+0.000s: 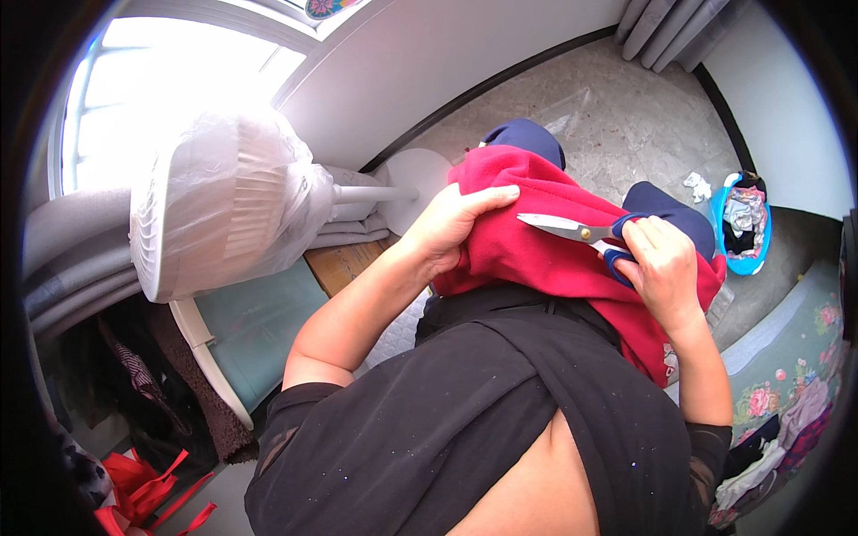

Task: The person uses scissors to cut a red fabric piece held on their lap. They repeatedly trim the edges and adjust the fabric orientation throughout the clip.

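Note:
Red fleece-like fabric lies across my lap, over dark blue trouser legs. My left hand grips its left edge, thumb on top and fingers hidden beneath. In my right hand is a pair of scissors with dark blue handles; my fingers are through the loops. The blades point left over the fabric, nearly closed, their tips a little short of my left thumb. Whether the blades touch the fabric I cannot tell. A small pale print shows at the fabric's lower right edge.
A plastic-wrapped pedestal fan stands at left beside a teal-lidded storage box and a cardboard box. On the floor at right are a blue basket of cloth scraps and a crumpled white scrap. Floral bedding lies at lower right.

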Demonstrator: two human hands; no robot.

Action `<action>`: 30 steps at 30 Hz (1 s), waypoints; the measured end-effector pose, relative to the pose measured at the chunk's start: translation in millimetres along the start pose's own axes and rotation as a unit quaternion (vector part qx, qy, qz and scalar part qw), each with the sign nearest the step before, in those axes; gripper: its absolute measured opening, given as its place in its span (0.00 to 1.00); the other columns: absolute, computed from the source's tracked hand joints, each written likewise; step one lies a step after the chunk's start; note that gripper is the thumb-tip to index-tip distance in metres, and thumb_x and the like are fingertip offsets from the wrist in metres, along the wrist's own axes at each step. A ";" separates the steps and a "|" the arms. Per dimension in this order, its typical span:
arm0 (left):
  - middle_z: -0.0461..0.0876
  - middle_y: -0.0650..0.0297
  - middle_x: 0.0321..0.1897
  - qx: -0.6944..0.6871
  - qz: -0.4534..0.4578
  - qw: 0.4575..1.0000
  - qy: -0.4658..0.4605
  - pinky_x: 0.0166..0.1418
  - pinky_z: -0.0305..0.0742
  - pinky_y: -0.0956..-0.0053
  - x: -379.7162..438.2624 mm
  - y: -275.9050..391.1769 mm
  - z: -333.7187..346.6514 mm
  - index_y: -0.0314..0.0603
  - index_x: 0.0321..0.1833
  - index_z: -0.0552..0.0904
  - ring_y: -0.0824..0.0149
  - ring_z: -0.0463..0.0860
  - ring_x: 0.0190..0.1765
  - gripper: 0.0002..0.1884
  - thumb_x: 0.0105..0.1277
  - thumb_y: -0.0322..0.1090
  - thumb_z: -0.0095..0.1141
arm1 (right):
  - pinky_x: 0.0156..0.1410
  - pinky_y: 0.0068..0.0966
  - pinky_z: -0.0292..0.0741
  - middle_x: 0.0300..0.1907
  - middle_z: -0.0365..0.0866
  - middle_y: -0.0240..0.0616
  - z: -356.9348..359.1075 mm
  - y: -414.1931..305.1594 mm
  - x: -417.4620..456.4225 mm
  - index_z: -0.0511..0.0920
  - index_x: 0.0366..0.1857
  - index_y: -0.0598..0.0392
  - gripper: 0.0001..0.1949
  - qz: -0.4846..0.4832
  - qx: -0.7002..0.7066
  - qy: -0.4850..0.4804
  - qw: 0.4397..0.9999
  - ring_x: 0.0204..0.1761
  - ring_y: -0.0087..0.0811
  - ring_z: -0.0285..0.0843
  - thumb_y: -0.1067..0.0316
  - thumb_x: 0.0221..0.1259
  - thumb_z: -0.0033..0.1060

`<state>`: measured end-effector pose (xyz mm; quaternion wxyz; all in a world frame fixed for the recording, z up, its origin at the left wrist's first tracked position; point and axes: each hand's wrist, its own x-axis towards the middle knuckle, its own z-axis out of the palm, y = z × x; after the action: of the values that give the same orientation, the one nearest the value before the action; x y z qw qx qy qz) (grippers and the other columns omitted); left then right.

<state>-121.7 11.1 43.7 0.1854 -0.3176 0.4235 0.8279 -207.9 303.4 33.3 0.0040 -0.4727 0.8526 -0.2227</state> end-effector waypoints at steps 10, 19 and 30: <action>0.85 0.52 0.64 -0.018 -0.005 1.000 0.005 0.71 0.81 0.64 -0.3 1.0 -0.4 0.32 0.71 0.78 0.61 0.86 0.64 0.30 0.71 0.39 0.72 | 0.40 0.25 0.71 0.32 0.72 0.27 9.0 12.4 -2.5 0.79 0.42 0.59 0.16 0.271 0.354 0.066 0.893 0.34 0.20 0.70 0.64 0.64 0.81; 0.87 0.52 0.62 -0.029 -0.005 1.000 -0.003 0.69 0.83 0.64 2.2 0.0 -3.1 0.31 0.70 0.79 0.61 0.88 0.62 0.28 0.72 0.38 0.72 | 0.42 0.40 0.75 0.33 0.78 0.42 1.5 -11.9 0.2 0.80 0.41 0.58 0.20 0.022 0.040 0.025 0.999 0.36 0.44 0.79 0.62 0.48 0.84; 0.86 0.52 0.62 -0.015 -0.006 1.000 -0.001 0.69 0.84 0.65 0.8 1.4 -3.2 0.31 0.71 0.78 0.61 0.87 0.62 0.29 0.72 0.38 0.72 | 0.43 0.37 0.75 0.35 0.77 0.39 -4.5 -14.1 2.9 0.80 0.42 0.56 0.24 -0.007 -0.024 0.007 1.000 0.39 0.41 0.79 0.64 0.38 0.84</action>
<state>-121.9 7.7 42.6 0.1860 -0.3219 0.4090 0.8334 -199.1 296.3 43.3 -0.0149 -0.4767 0.8547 -0.2052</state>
